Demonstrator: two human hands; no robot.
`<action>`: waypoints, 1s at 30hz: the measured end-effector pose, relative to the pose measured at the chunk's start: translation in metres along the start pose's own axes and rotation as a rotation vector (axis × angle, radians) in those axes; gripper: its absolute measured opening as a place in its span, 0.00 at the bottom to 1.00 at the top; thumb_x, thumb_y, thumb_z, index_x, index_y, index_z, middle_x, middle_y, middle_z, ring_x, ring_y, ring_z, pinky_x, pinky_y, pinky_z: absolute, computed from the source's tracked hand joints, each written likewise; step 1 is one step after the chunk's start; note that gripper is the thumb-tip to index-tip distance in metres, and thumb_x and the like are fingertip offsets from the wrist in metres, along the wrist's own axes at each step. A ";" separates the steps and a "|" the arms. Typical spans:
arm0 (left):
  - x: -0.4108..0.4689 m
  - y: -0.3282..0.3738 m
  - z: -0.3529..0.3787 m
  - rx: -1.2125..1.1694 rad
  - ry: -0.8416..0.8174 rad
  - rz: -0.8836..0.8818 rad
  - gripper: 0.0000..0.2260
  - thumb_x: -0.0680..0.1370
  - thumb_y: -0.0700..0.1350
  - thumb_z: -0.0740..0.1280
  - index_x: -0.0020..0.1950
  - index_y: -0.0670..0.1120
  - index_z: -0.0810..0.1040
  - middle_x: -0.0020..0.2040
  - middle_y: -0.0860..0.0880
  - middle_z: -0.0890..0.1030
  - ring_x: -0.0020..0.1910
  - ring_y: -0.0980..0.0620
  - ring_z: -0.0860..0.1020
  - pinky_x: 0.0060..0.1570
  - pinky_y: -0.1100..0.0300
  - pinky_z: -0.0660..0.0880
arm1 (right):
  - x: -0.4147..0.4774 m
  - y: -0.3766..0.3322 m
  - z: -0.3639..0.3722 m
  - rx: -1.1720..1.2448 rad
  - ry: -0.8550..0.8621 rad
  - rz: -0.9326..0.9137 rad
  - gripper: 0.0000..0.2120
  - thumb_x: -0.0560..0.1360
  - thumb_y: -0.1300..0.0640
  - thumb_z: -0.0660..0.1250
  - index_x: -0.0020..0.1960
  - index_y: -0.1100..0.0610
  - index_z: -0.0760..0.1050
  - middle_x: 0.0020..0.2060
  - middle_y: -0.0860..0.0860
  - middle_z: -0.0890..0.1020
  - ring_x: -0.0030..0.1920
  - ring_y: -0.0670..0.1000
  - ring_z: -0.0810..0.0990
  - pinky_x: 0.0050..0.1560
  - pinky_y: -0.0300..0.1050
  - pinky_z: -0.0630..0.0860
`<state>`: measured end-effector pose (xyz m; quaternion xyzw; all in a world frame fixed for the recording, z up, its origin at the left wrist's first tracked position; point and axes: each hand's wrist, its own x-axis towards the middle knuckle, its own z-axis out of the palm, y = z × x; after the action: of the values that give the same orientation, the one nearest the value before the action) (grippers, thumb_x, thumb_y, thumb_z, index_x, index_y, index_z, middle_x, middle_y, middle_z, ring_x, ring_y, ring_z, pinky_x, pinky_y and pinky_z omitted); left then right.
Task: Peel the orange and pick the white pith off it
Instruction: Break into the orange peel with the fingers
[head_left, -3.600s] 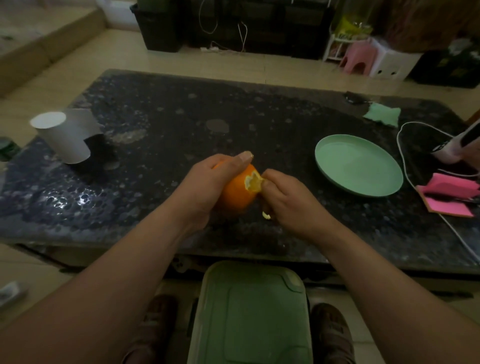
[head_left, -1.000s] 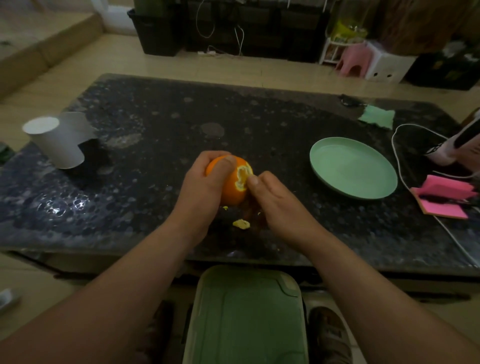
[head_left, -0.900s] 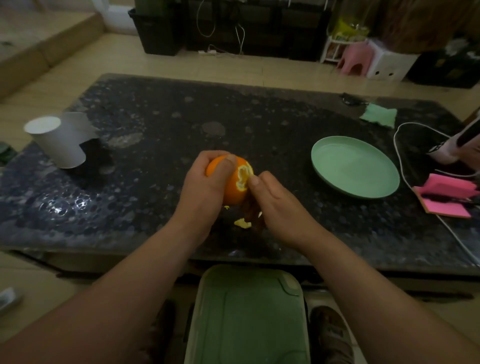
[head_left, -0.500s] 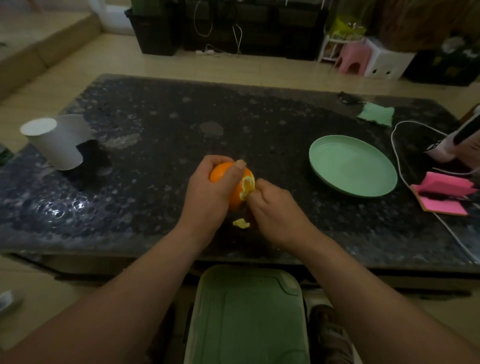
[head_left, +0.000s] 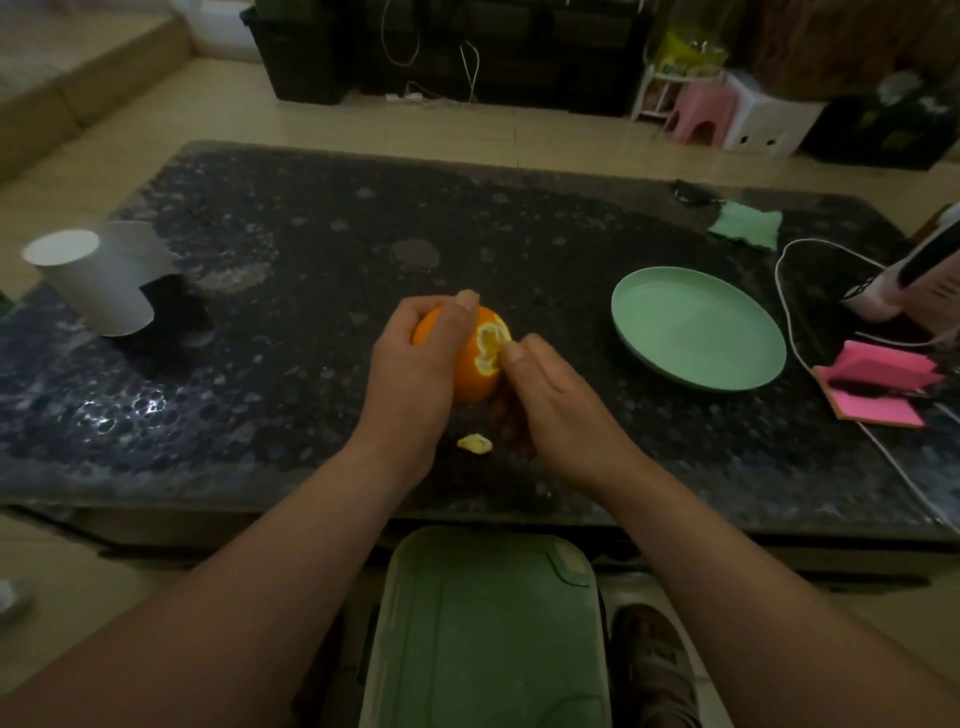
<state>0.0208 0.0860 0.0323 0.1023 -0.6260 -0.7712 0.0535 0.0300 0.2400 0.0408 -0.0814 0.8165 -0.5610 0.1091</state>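
Observation:
An orange (head_left: 475, 374) is held above the dark table (head_left: 311, 270), near its front edge. My left hand (head_left: 415, 369) grips it from the left, thumb laid over the top. A small patch at its upper right is peeled, showing pale flesh and white pith. My right hand (head_left: 550, 400) is on the orange's right side, thumb tip at the edge of the peeled patch, its fingers curled under and out of sight. A small torn piece of peel (head_left: 474, 444) lies on the table below the orange.
A pale green plate (head_left: 698, 327) sits to the right, a white paper cup (head_left: 91, 280) on its side at far left. Pink sticky notes (head_left: 878, 384), a white cable (head_left: 789, 312) and a green cloth (head_left: 748, 228) are at the right. A green bin lid (head_left: 488, 634) is below the table edge.
Both hands lifted the orange slightly and turned it; the peeled patch has grown. A scrap of peel dropped to the table since the earliest frame.

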 end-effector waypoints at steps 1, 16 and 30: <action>-0.001 0.001 -0.001 0.016 0.007 0.021 0.16 0.77 0.64 0.73 0.58 0.55 0.82 0.59 0.44 0.84 0.57 0.40 0.85 0.48 0.45 0.86 | -0.001 -0.001 0.000 -0.018 -0.005 -0.003 0.19 0.88 0.43 0.53 0.54 0.58 0.72 0.44 0.57 0.82 0.40 0.51 0.82 0.36 0.42 0.77; -0.007 -0.001 -0.009 0.209 0.010 0.149 0.13 0.80 0.59 0.74 0.61 0.57 0.80 0.58 0.52 0.82 0.55 0.50 0.83 0.47 0.51 0.86 | 0.006 -0.003 0.005 -0.084 -0.017 0.032 0.12 0.84 0.53 0.59 0.52 0.61 0.77 0.43 0.60 0.83 0.38 0.53 0.78 0.39 0.57 0.77; 0.004 0.008 -0.017 -0.072 -0.045 -0.096 0.17 0.73 0.64 0.75 0.53 0.53 0.83 0.51 0.44 0.85 0.46 0.44 0.83 0.40 0.48 0.80 | 0.006 -0.014 0.006 0.000 0.016 -0.041 0.13 0.85 0.58 0.60 0.47 0.66 0.74 0.34 0.53 0.81 0.32 0.50 0.77 0.30 0.42 0.73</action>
<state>0.0208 0.0679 0.0361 0.1128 -0.5930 -0.7972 0.0059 0.0261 0.2280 0.0513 -0.0935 0.8155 -0.5638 0.0910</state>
